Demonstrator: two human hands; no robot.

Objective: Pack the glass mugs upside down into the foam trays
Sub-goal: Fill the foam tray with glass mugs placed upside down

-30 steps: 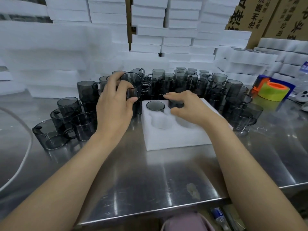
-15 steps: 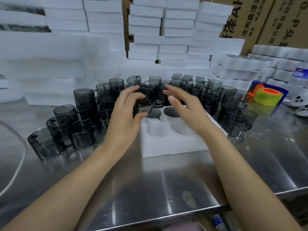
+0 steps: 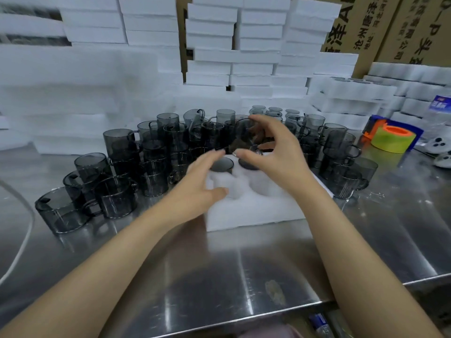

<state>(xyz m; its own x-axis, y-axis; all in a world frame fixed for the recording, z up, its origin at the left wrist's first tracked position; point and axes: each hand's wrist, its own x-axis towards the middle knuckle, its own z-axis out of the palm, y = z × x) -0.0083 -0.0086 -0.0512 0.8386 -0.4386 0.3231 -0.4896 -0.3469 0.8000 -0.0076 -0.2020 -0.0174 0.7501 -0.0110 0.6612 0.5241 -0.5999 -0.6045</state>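
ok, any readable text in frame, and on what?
"泽A", large, cut off: left carton.
"沧州唐泽", small, same carton; rest blurred.
Right carton: print cut off or too blurred to read.
Bottle label: too blurred to read.

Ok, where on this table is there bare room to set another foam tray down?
Bare steel table lies between the foam tray and the near edge. A second patch runs right of the tray, in front of the tape roll. Crowded: mugs pack the tray's left and back, up to the foam stacks.
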